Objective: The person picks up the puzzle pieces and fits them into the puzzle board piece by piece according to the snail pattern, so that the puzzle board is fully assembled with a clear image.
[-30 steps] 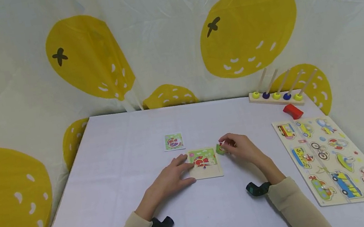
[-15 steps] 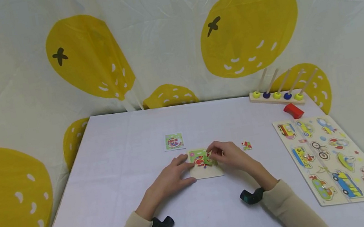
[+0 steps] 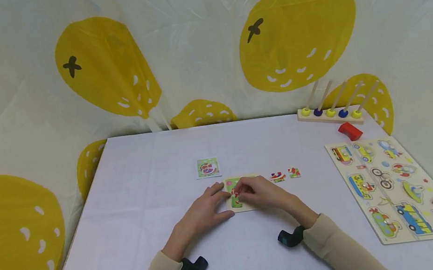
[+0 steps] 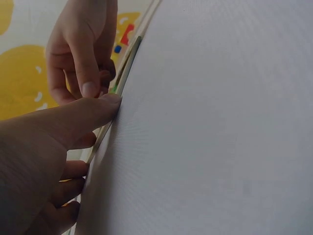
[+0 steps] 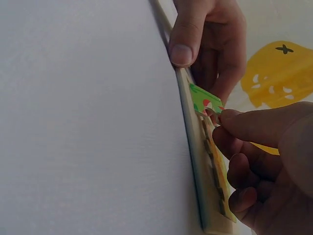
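Observation:
A small wooden tray puzzle (image 3: 249, 207) lies on the white table in front of me, with pieces fitted in its upper part. My left hand (image 3: 199, 215) rests along its left side, fingertips on the rim and thumb by the near corner. Over the tray's lower left, my right hand (image 3: 266, 192) pinches a green puzzle piece (image 5: 203, 99) between thumb and fingers. The right wrist view shows this piece tilted close over the tray. Two loose pieces lie right of the tray, a red and blue one (image 3: 277, 176) and a red and green one (image 3: 294, 172).
Behind the tray lies a square picture card (image 3: 207, 168). To the right are a large vehicle puzzle board (image 3: 395, 191), a red curved block (image 3: 350, 131) and a peg stand (image 3: 330, 116) with yellow and blue beads. A patterned curtain (image 3: 193, 39) hangs behind the table.
My right hand has carried the green puzzle piece leftward from beside the tray to its lower left, uncovering the two loose pieces. My left hand has stayed at the tray's left side.

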The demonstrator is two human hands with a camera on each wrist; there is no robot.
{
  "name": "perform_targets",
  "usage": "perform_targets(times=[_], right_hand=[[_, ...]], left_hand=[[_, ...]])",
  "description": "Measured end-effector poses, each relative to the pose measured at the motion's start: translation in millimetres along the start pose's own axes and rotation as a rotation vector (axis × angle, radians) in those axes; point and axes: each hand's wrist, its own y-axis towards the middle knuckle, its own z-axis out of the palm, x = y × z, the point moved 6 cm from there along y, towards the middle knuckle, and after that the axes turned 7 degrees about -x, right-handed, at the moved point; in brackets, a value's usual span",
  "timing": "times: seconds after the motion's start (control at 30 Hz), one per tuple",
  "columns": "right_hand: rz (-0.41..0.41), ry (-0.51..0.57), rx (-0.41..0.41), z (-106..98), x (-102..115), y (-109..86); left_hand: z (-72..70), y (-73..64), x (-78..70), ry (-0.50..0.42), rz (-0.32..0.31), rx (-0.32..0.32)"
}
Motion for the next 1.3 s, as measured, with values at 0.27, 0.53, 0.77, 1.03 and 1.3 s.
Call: perform_targets(times=[0.27, 0.53, 0.77, 1.03, 1.3], right_hand=[[-0.017, -0.059, -0.007, 6.3, -1.8, 5.6], [-0.014, -0.106, -0.003, 11.6, 3.8, 8.1], [-0.01, -0.136, -0.005, 12.8, 4.6, 8.2], [-0.025, -0.118, -0.009, 10.8, 4.5, 5.7], [0.026, -0.101, -0.075, -11.5, -4.2, -1.0]], left_hand=[[1.3, 0.6, 1.0, 0.021, -0.009, 0.008], [1.2, 0.4, 0.4, 0.016, 0.0, 0.003], [0.0, -0.3, -1.3, 0.009, 0.013, 0.002], [-0.2, -1.9, -1.6, 0.006, 0.04, 0.002], [-1.0, -1.1, -2.6, 0.01, 0.05, -0.001]])
